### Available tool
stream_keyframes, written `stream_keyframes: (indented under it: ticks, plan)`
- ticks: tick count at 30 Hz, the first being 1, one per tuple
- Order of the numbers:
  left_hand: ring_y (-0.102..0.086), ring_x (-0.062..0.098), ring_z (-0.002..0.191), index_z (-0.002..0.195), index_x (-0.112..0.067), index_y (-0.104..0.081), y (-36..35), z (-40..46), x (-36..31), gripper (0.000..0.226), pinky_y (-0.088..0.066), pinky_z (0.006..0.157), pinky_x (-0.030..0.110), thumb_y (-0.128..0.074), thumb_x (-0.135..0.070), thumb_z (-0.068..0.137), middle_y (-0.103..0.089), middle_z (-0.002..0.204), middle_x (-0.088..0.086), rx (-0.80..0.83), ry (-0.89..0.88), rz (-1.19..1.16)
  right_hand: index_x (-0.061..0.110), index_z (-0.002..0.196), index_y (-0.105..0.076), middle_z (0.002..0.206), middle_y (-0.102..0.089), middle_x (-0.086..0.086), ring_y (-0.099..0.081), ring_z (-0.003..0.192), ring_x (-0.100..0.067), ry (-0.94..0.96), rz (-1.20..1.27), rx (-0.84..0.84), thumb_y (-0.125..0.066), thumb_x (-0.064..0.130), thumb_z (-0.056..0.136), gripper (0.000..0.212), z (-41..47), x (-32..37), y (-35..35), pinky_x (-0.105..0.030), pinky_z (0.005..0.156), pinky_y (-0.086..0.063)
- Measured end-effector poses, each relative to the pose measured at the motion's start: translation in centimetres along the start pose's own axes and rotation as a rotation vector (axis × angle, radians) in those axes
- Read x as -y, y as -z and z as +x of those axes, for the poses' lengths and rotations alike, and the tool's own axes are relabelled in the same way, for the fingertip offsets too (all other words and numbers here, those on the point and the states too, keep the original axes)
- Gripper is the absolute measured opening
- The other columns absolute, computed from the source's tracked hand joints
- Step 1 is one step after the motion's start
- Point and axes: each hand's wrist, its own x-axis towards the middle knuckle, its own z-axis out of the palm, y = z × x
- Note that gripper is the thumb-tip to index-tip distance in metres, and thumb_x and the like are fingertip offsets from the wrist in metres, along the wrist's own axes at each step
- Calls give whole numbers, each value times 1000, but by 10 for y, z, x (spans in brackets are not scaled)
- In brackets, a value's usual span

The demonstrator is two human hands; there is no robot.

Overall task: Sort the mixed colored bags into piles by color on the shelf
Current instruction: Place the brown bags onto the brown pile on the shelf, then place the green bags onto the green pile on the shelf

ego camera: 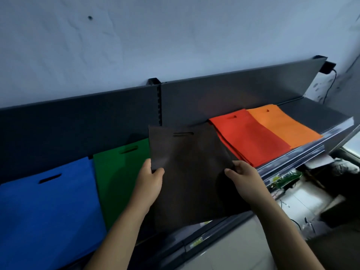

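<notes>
A dark brown bag with a slit handle is held flat over the middle of the shelf. My left hand pinches its left edge and my right hand pinches its right edge. More dark brown fabric lies under it on the shelf. To the left lie a green bag pile and a blue bag pile. To the right lie a red pile and an orange pile.
The dark metal shelf runs along a pale wall, with a back panel and a slotted upright. Bare shelf shows right of the orange pile. Below the shelf's front rail, at the right, sits clutter with cables.
</notes>
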Motion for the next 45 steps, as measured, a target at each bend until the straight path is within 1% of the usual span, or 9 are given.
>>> stream_keyframes:
  ticks: [8,14,20,24,27,35,39,43,45]
  plan:
    - [-54,17,61,93,-4,-50,-32,71,-7,33,-40,55,34,-49,-35,102,-56,72,9,106,36,294,17,105,-70,94,-77,2,-73,85,-13,56,-174,-35,-69,9,97,11,89,2,10,-29,72,-53]
    - [-69,39,67,79,-6,-58,-53,107,7,34,-56,58,52,-51,-38,89,-64,73,22,113,87,450,14,104,-70,93,-73,-2,-69,91,-25,90,-338,4,-70,11,94,11,149,-9,7,-33,76,-46]
    - [-44,22,47,60,-20,-37,-70,99,-5,38,-27,51,30,-58,-25,91,-40,54,1,-47,144,654,3,114,-70,109,-73,-20,-65,111,-40,110,-618,113,-70,22,93,28,186,-24,8,-40,87,-48]
    - [-65,17,61,106,-27,-70,-74,90,-16,20,-48,54,30,-56,-38,97,-70,78,-3,-168,198,738,4,116,-68,110,-67,-22,-56,110,-45,268,-794,43,-72,30,88,38,198,-28,4,-48,95,-41]
    - [-65,15,54,143,-22,-53,-69,80,-19,46,-48,49,30,-52,-37,100,-70,74,-5,-261,204,698,7,120,-70,114,-68,-17,-60,111,-39,357,-505,114,-75,20,90,34,203,-17,-9,-42,96,-46]
    - [-54,8,131,159,-33,-32,-31,24,-11,58,-48,82,18,-50,-40,104,-49,152,-14,-385,139,492,26,121,-67,111,-69,5,-66,102,-7,324,-144,487,-70,27,99,23,163,17,-74,-23,82,-47]
    - [-46,11,139,160,-34,-29,18,-9,5,59,-45,105,31,-49,-43,104,-43,157,-13,-483,135,451,21,121,-67,108,-71,4,-67,96,-9,384,-120,596,-69,25,100,21,121,39,-117,-22,76,-49]
    - [-43,10,142,158,-30,-35,87,-45,33,56,-41,114,37,-52,-37,105,-43,158,-10,-573,159,370,19,110,-65,92,-69,2,-53,50,1,415,-108,664,-68,20,101,9,73,58,-182,-15,47,-41]
    - [-41,9,144,157,-31,-35,132,-68,53,55,-40,115,35,-52,-35,105,-42,158,-12,-623,162,329,18,105,-67,88,-68,5,-54,56,1,457,-93,670,-71,17,99,7,38,69,-225,-16,57,-44]
